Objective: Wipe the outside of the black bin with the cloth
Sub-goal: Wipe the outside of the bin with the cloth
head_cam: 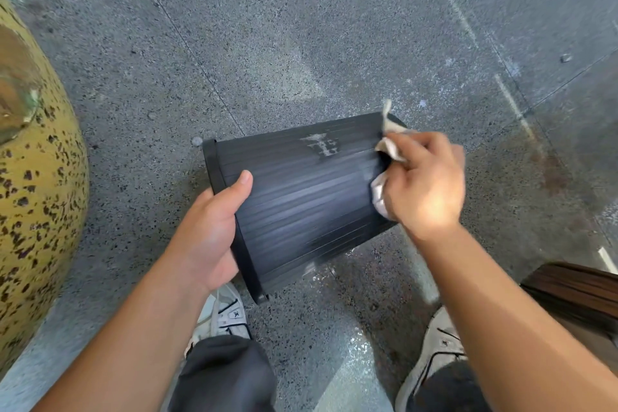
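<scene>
A black ribbed bin (301,204) is held on its side above the floor, its rim to the left and its base to the right. My left hand (210,231) grips the rim, thumb lying on the outer wall. My right hand (424,184) holds a crumpled pale cloth (389,140) pressed against the bin's wall near the base. A whitish smudge (321,145) marks the upper part of the wall. The bin's inside is hidden.
A speckled grey stone floor (301,43) lies below. A large yellow mottled pot (36,194) bulges in at the left. A dark brown ribbed object (575,291) sits at the right edge. My two pale shoes (227,314) stand under the bin.
</scene>
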